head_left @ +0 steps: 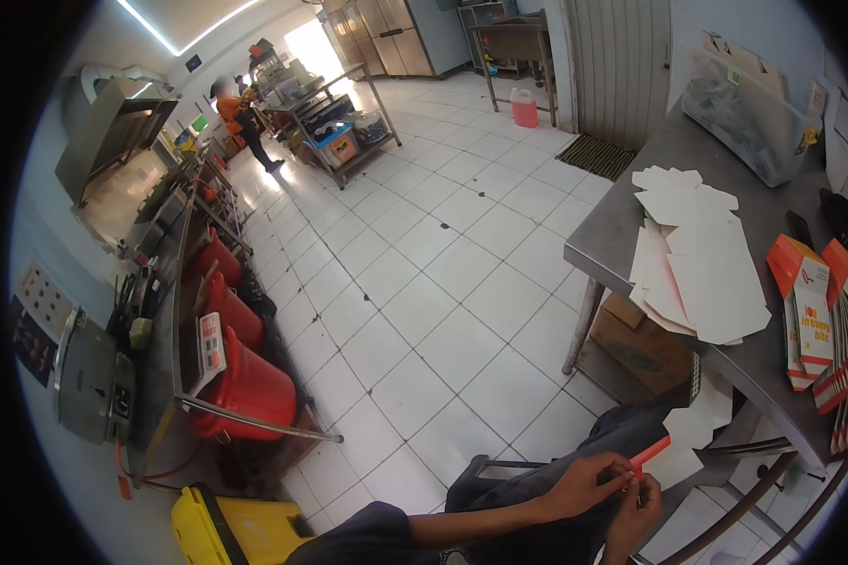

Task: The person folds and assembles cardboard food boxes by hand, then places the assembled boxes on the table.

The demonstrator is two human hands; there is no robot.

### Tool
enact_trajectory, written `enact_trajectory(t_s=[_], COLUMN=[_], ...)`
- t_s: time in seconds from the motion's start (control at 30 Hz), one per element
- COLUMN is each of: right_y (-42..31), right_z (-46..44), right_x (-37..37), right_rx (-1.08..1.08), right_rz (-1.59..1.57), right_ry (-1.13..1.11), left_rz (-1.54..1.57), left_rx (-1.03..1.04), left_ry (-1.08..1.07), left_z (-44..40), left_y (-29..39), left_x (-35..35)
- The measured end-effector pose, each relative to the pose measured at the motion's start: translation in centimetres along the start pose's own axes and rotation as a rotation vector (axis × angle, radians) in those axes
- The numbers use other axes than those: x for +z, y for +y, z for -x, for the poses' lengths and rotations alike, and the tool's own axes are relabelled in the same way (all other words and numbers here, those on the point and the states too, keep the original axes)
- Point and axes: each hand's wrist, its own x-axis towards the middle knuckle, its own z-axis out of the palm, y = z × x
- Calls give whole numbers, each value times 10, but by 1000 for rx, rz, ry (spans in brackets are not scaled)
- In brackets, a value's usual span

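Observation:
Both hands are close together over the lap at the lower right. My left hand (586, 485) has its fingers pinched on a white cardboard piece (674, 463) with a red-orange flap (651, 454). Just below it, my right hand (639, 510) pinches the lower end of the same flap. The white part of the piece extends to the right, beyond the fingers. On the metal table (601, 231) above lies a pile of flat white cardboard blanks (711, 268). Folded orange and white cartons (808, 306) are stacked at the table's right side.
A clear plastic bin (749, 118) stands at the table's back. Below the table is a brown box (636, 348). Red buckets (254, 391) and a yellow bin (240, 527) are at left. A person (236, 118) stands by a metal cart (344, 169) far off.

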Motion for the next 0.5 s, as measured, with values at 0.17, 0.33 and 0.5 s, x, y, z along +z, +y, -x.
enact_trajectory(t_s=[0.17, 0.33, 0.5], right_y=[2, -20, 0], right_z=[7, 10, 10], right_x=[-1, -19, -35], right_rx=[-41, -14, 99], right_rz=[86, 182, 43], right_ry=[98, 72, 54], left_rz=[-3, 17, 35], left_rx=[-92, -82, -67], left_ry=[-32, -43, -35], left_z=[5, 5, 7], left_y=[7, 5, -6], left_x=[9, 25, 38])
